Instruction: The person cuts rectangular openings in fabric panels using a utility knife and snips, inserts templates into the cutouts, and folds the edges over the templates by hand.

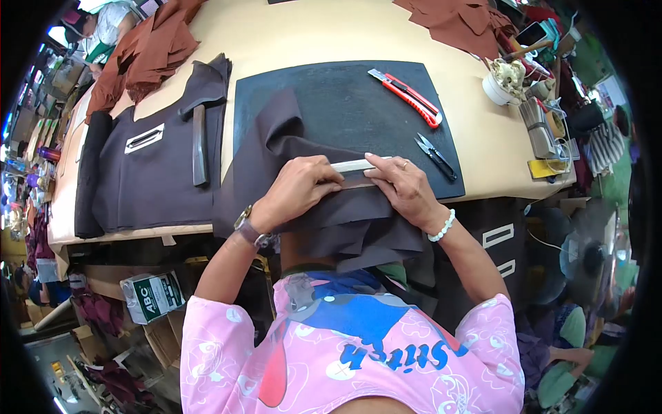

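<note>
My left hand [300, 192] pinches a dark brown fabric piece [358, 224] at the left end of a white strip [350, 165] that lies along a slot-like opening. At the strip's right end, my right hand [405, 188] grips the same fabric between thumb and fingers. The fabric spreads over the front of a dark cutting mat [324, 96] and hangs over the table edge towards my lap. Beyond my right hand, thread snips [436, 157] and a red box cutter [408, 98] lie on the mat.
Left of the mat, a hammer [200, 141] rests on dark fabric panels [162, 186], one with a white-edged slot. Rust-brown fabric pieces [148, 52] lie at the back left, others at the back right. A white cup [500, 90] stands right. Another person [110, 31] is at far left.
</note>
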A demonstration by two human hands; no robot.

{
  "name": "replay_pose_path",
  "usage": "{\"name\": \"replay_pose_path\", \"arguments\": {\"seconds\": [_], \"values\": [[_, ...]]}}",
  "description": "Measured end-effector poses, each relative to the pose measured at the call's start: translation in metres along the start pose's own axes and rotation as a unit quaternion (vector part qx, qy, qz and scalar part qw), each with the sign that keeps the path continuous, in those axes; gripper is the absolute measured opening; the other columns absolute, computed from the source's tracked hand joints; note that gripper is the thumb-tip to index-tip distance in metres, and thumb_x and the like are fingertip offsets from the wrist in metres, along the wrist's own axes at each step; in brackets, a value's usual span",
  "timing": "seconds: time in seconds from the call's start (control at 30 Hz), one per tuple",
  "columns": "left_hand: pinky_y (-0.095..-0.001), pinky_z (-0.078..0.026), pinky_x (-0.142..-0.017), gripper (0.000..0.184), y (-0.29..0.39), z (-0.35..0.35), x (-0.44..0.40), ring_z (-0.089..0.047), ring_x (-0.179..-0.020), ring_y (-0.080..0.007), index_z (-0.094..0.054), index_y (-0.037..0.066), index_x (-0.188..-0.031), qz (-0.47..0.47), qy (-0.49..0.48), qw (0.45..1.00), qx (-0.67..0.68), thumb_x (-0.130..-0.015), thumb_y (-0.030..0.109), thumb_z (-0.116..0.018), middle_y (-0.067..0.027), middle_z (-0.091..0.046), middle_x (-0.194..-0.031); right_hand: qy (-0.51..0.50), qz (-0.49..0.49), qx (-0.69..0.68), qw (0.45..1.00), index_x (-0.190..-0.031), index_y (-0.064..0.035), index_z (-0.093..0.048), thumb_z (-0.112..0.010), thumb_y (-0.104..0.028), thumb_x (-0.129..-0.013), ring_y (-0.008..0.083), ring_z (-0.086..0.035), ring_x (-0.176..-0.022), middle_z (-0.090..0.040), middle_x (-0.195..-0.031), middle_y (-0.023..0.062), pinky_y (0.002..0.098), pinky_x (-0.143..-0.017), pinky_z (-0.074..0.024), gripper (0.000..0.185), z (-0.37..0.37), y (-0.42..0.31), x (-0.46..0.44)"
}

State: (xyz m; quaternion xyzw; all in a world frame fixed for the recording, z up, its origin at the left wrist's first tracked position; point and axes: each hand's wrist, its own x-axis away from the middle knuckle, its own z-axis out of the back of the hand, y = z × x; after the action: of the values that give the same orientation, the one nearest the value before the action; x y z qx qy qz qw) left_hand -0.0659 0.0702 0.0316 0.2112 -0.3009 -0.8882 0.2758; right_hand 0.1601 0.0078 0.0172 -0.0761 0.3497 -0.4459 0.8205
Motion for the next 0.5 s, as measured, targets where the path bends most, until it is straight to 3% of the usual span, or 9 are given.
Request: {"name": "replay_pose_path", "arguments": {"seconds": [0.23, 0.33, 0.43, 0.5], "values": [[-0.0333, -0.044, -0.062, 0.016, -0.003, -0.005, 0.02, -0.055, -0.07, -0.022, -0.069, 0.006, -0.09, -0.003, 0.073, 0.997, -0.04, -0.074, 0.007, -0.069, -0.006, -0.057, -0.075, -0.025, 0.108, 0.009, 0.994, -0.111, -0.0038, -0.058, -0.065, -0.007, -0.078, 0.0235, -0.064, -0.086, -0.065, -0.092, 0.0105, 0.0326, -0.072, -0.0516, 0.034, 0.012, 0.018, 0.011], [-0.0332, -0.044, -0.062, 0.016, -0.002, -0.006, 0.021, -0.053, -0.07, -0.0208, -0.069, 0.007, -0.09, -0.029, 0.081, 0.995, -0.055, -0.074, 0.007, -0.068, -0.0052, -0.055, -0.075, -0.041, -0.019, -0.098, 0.994, -0.109, -0.0036, -0.058, -0.067, -0.007, -0.076, 0.0243, -0.065, -0.081, -0.065, -0.09, 0.0103, 0.0323, -0.067, -0.0514, 0.034, 0.018, 0.011, 0.017], [-0.0333, -0.044, -0.062, 0.016, -0.002, -0.006, 0.02, -0.054, -0.07, -0.0211, -0.069, 0.006, -0.09, -0.044, 0.079, 0.993, -0.073, -0.074, 0.006, -0.068, -0.0056, -0.055, -0.075, -0.04, -0.227, -0.174, 0.957, -0.11, -0.0037, -0.057, -0.067, -0.009, -0.076, 0.0254, -0.063, -0.085, -0.063, -0.094, 0.0104, 0.0322, -0.07, -0.0497, 0.036, 0.02, 0.002, 0.007], [-0.0332, -0.044, -0.062, 0.016, -0.002, -0.006, 0.02, -0.054, -0.07, -0.0212, -0.069, 0.006, -0.09, -0.045, 0.074, 0.993, -0.076, -0.074, 0.006, -0.068, -0.0058, -0.055, -0.074, -0.045, -0.171, -0.038, 0.984, -0.111, -0.0041, -0.057, -0.066, -0.011, -0.077, 0.0248, -0.06, -0.09, -0.061, -0.098, 0.0103, 0.0322, -0.074, -0.048, 0.037, 0.014, 0.0, 0.0]]}}
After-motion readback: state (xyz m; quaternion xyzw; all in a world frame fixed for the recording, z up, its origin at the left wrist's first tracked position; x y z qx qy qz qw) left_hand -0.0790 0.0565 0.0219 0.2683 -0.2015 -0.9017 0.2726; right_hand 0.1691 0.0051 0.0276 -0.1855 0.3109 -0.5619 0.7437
